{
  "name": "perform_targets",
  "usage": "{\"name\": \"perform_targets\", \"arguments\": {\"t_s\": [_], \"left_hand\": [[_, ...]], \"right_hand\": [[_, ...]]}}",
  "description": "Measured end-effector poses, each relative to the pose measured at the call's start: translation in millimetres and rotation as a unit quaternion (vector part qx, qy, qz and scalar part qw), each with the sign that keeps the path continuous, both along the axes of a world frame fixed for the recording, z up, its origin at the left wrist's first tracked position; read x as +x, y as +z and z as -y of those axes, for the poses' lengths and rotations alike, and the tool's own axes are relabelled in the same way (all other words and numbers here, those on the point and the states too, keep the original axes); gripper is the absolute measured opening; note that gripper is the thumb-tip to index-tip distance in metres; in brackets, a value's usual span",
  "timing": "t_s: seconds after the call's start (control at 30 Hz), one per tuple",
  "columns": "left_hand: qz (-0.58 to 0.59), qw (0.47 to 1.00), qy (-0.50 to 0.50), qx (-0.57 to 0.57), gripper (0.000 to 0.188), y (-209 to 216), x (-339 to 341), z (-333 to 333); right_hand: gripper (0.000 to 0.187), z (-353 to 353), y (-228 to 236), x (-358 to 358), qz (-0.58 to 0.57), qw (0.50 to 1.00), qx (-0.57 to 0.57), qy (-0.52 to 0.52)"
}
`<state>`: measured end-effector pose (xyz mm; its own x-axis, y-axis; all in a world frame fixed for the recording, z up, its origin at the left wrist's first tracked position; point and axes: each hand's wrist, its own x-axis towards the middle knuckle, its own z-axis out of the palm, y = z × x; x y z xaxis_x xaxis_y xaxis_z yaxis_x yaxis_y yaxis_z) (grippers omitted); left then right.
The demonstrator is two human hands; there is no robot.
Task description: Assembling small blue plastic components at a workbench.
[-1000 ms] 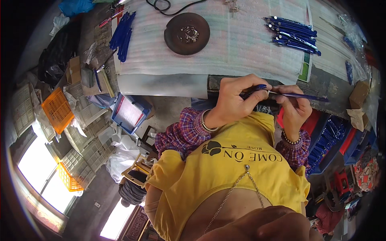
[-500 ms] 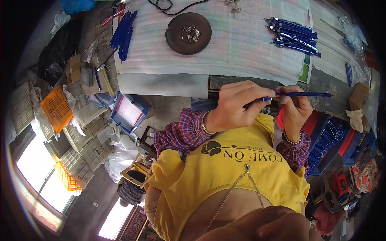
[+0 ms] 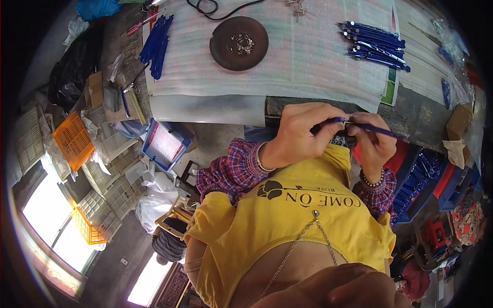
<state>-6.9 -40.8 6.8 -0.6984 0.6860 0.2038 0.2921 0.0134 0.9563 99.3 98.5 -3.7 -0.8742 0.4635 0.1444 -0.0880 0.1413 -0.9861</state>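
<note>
My left hand (image 3: 307, 134) is closed, thumb and forefinger pinching a short blue pen part (image 3: 339, 119) whose rest is hidden in the fingers. Beside it my right hand (image 3: 376, 141) grips a long, slim blue pen barrel (image 3: 382, 131), which slants down to the right. The facing ends of the two parts are close together between my fingertips; I cannot tell whether they are joined. Beyond the hands, a dark round dish (image 3: 221, 49) on the table holds small shiny metal pieces (image 3: 242, 44).
Loose blue barrels (image 3: 156, 46) lie at the table's left, and a stack of blue pens (image 3: 376, 47) at its right. A black cord (image 3: 226, 17) is at the far side. Blue bins with blue parts (image 3: 417, 179) stand right of me, a blue crate (image 3: 167, 143) to the left.
Both hands have turned slightly and come closer together. The barrel in my right hand now tilts downward at its outer end, and the metal bit between the parts no longer shows clearly.
</note>
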Motion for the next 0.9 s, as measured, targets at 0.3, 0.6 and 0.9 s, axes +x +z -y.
{"name": "perform_targets", "arguments": {"t_s": [0.3, 0.6, 0.9], "left_hand": [[0.124, 0.989, -0.049, -0.066, 0.010, -6, -10, 3], [0.338, 0.938, -0.052, 0.064, 0.011, -14, -8, -2], [0.315, 0.943, -0.043, 0.099, 0.009, 7, -11, -8]], "right_hand": [[0.016, -9, 10, -9, 0.124, 0.985, 0.103, 0.059], [0.031, 0, 13, -16, 0.085, 0.947, -0.309, 0.011], [0.027, -5, 18, -9, 0.029, 0.998, -0.062, 0.002]]}}
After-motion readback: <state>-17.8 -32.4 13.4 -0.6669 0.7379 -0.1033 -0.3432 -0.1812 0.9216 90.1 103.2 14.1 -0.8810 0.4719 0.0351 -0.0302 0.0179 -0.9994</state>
